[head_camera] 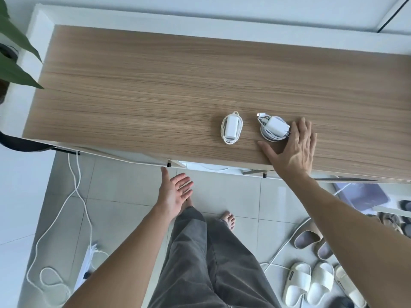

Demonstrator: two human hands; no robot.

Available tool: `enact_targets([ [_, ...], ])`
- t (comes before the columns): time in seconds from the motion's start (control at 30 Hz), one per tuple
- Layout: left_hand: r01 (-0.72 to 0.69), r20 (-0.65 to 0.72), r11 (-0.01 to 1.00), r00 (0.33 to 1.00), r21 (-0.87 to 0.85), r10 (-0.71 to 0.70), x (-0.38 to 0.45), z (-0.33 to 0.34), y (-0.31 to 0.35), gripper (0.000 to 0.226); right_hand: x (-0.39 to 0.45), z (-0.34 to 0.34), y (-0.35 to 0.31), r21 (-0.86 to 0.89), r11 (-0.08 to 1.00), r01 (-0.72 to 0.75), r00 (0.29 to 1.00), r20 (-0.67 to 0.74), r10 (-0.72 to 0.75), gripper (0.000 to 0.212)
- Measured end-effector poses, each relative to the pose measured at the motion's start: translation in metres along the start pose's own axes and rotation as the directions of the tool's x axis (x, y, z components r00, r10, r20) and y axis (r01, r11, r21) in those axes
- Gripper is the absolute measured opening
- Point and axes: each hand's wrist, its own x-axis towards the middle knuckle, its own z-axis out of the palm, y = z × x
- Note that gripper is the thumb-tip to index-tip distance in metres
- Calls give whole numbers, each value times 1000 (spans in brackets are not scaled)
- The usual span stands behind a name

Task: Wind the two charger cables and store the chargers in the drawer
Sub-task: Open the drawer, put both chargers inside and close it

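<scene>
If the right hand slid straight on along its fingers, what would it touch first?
Probably nothing: the right hand points up the wooden top, with bare wood ahead. The wound charger lies just left of its fingers, perhaps brushed in passing.

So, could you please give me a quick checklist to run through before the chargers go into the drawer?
1. Left charger cable wound round it: ok.
2. Right charger wound: mostly ok, though its plug end sticks out.
3. Right hand at the right charger, fingers straight, no grip yet: not ok.
4. Left hand free, palm up below the tabletop edge: ok.
5. Drawer open far enough: cannot tell.
</scene>
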Motion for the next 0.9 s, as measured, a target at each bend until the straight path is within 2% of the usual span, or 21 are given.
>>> enact_targets([
  [0.27, 43, 13, 955, 999, -294, -41, 37, 28, 4, 106, 2, 9, 3, -121, 993, 7, 1000, -21, -10, 114],
  [0.53, 72, 25, 822, 997, -565, -70, 74, 45, 9, 125, 3, 13, 6, -149, 988, 36, 997, -58, -45, 111],
  [0.73, 3, 62, 737, 997, -676, 54, 86, 53, 2, 125, 4, 13, 5, -166, 985, 39, 995, -81, -53, 110],
  [0.9, 25, 90, 703, 994, -711, 56, 87, 49, 5, 116, 4, 13, 4, -167, 985, 43, 995, -82, -57, 110],
])
